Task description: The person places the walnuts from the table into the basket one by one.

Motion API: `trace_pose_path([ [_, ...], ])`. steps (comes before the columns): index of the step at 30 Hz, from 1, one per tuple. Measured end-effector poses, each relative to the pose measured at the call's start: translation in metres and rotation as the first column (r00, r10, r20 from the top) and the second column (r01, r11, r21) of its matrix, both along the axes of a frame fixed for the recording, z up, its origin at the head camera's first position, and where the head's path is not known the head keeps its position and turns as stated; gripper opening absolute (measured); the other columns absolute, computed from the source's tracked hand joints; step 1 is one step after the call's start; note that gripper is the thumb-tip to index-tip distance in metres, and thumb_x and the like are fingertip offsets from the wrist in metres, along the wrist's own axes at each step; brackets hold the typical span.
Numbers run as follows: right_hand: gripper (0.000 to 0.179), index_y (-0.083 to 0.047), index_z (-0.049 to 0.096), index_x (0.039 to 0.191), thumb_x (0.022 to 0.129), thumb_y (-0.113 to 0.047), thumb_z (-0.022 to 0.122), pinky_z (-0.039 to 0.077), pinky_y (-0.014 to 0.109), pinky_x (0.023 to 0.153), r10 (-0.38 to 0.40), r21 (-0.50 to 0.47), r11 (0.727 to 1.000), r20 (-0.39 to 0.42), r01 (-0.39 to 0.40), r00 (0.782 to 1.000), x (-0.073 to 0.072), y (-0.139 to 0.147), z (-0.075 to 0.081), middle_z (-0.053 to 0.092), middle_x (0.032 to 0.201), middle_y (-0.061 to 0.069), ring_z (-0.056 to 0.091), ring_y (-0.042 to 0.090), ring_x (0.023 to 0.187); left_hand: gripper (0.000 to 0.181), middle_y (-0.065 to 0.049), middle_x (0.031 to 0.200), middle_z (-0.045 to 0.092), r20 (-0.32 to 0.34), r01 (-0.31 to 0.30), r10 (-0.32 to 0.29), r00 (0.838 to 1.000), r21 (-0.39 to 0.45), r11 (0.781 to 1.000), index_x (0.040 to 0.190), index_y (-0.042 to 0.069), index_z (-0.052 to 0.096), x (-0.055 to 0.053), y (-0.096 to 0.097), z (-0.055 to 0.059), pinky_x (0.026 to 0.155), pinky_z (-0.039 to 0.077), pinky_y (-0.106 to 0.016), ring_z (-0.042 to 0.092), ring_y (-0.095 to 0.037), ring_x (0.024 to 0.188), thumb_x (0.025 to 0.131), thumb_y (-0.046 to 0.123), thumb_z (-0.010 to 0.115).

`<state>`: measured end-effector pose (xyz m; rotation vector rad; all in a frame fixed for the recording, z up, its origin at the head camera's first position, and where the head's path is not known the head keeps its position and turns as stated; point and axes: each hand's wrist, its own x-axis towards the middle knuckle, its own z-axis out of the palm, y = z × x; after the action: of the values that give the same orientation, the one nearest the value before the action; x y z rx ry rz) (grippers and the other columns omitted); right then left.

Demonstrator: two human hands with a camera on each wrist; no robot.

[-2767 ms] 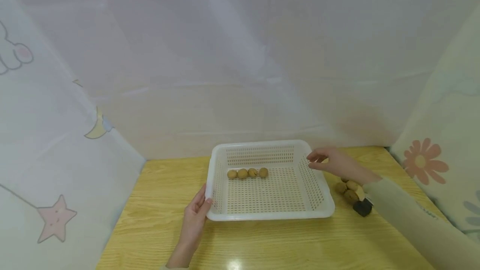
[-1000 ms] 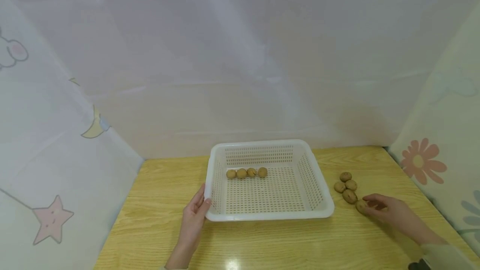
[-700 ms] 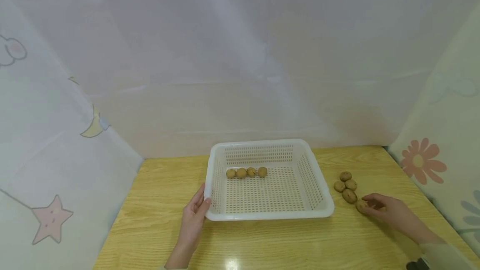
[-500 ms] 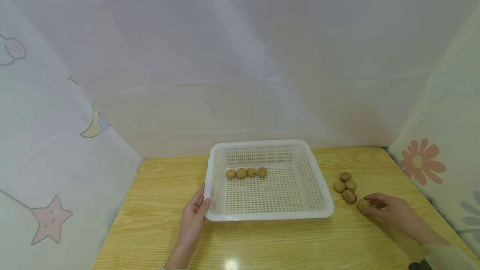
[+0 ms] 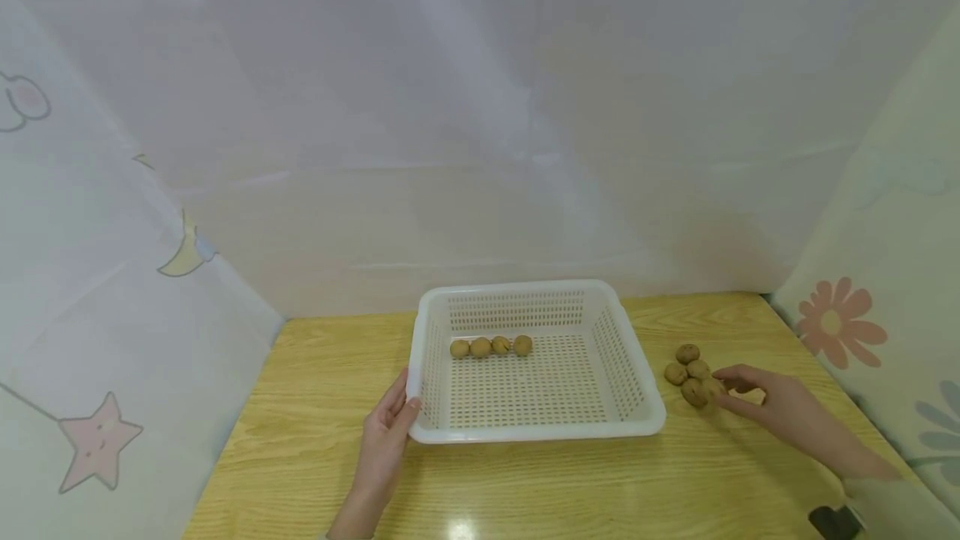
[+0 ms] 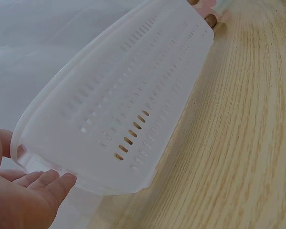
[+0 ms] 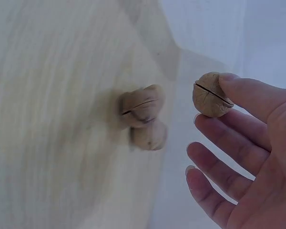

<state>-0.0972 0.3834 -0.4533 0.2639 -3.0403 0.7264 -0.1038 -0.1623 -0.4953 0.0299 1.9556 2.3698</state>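
In the right wrist view my right hand (image 7: 248,148) pinches a cracked walnut (image 7: 210,95) between thumb and index finger, the other fingers spread. The head view places this right hand (image 5: 780,411) just above and beside a small cluster of walnuts (image 5: 687,353) on the table. My left hand (image 5: 384,440) grips the left rim of a white plastic basket (image 5: 536,433). Seen from the left wrist, the fingers (image 6: 47,183) curl under the basket's rim, with the thumb on top. Inside the basket, several walnuts (image 5: 480,347) lie in a row toward the back left.
The wooden table (image 5: 540,490) extends around the basket. Behind it hangs a pale cloth backdrop (image 5: 480,148), and printed side cloths (image 5: 97,357) border left and right. A dark wristband (image 5: 834,522) shows at the right sleeve.
My right hand moved from over the basket's right side to the table walnuts, took hold of the nearest one and lifted it slightly up and left. The left hand and basket stayed put.
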Motion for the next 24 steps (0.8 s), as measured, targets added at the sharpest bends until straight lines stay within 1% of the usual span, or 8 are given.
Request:
trace_pose_path([
  [3,0.038,-0.007,0.072,0.125,0.096,-0.031,0.077,0.048,0.025,0.056,0.014,-0.014,1.000,-0.009,-0.015,1.000,-0.003,-0.008,0.011,0.075,0.112,0.013,0.065,0.018,0.082,0.062,-0.021,0.167,0.029,-0.004,0.005,-0.005,1.000,-0.002,1.000,0.163,-0.001,0.025,0.000,0.000,0.001,0.115,0.041,-0.036,0.033,-0.038,0.151,0.109,0.012,0.053],
  [5,0.039,-0.007,0.072,0.126,0.096,-0.031,0.077,0.047,0.024,0.055,0.024,-0.011,1.000,-0.005,-0.024,1.000,-0.006,-0.014,0.018,0.074,0.112,0.013,0.062,0.010,0.080,0.062,-0.021,0.167,0.029,-0.005,0.006,-0.006,1.000,-0.004,1.000,0.163,-0.001,0.024,0.000,0.000,0.001,0.115,0.041,-0.036,0.033,-0.038,0.151,0.109,0.012,0.053],
  [7,0.039,-0.009,0.072,0.128,0.097,-0.032,0.076,0.047,0.024,0.056,0.036,-0.020,0.999,0.002,-0.036,0.999,-0.010,-0.020,0.026,0.074,0.114,0.011,0.061,0.007,0.081,0.062,-0.022,0.167,0.029,-0.007,0.007,-0.007,1.000,-0.008,1.000,0.163,-0.001,0.024,0.001,0.000,0.002,0.115,0.041,-0.036,0.033,-0.038,0.151,0.109,0.012,0.053],
  [12,0.037,-0.010,0.072,0.127,0.097,-0.030,0.076,0.050,0.023,0.060,0.086,-0.022,0.996,-0.035,-0.087,0.996,-0.021,-0.039,0.046,0.074,0.112,0.004,0.063,0.006,0.091,0.061,-0.022,0.166,0.030,-0.001,0.000,0.000,1.000,-0.014,1.000,0.163,-0.001,0.025,0.001,0.000,0.004,0.115,0.042,-0.037,0.034,-0.037,0.151,0.109,0.012,0.052],
  [15,0.039,-0.010,0.071,0.129,0.098,-0.034,0.074,0.051,0.024,0.063,0.093,-0.030,0.995,-0.011,-0.093,0.996,-0.027,-0.052,0.059,0.073,0.112,0.002,0.061,0.007,0.089,0.061,-0.021,0.166,0.031,0.008,-0.007,0.007,1.000,-0.015,1.000,0.163,0.000,0.026,0.000,0.000,0.004,0.115,0.043,-0.036,0.035,-0.037,0.150,0.109,0.012,0.052],
  [19,0.048,-0.012,0.069,0.133,0.099,-0.046,0.069,0.051,0.028,0.062,0.077,-0.041,0.996,0.057,-0.075,0.995,-0.036,-0.072,0.073,0.071,0.119,0.008,0.059,0.013,0.082,0.061,-0.021,0.166,0.031,0.013,-0.013,0.013,1.000,-0.014,1.000,0.163,0.000,0.026,0.000,0.000,0.004,0.114,0.044,-0.036,0.036,-0.036,0.150,0.109,0.012,0.053],
  [22,0.053,-0.013,0.068,0.135,0.099,-0.051,0.068,0.048,0.028,0.058,0.081,-0.020,0.997,0.065,-0.080,0.995,-0.043,-0.086,0.079,0.071,0.121,0.011,0.055,0.013,0.074,0.062,-0.021,0.166,0.031,0.015,-0.011,0.011,1.000,-0.004,1.000,0.162,-0.001,0.026,0.000,0.001,0.004,0.114,0.044,-0.035,0.036,-0.037,0.150,0.108,0.011,0.054],
  [24,0.054,-0.013,0.068,0.135,0.098,-0.052,0.068,0.047,0.028,0.058,0.100,-0.015,0.995,0.054,-0.099,0.994,-0.049,-0.096,0.082,0.071,0.121,0.011,0.054,0.014,0.072,0.062,-0.021,0.166,0.031,0.016,-0.005,0.005,1.000,0.001,1.000,0.163,0.000,0.026,0.000,0.000,0.003,0.114,0.044,-0.035,0.036,-0.036,0.150,0.108,0.011,0.054],
])
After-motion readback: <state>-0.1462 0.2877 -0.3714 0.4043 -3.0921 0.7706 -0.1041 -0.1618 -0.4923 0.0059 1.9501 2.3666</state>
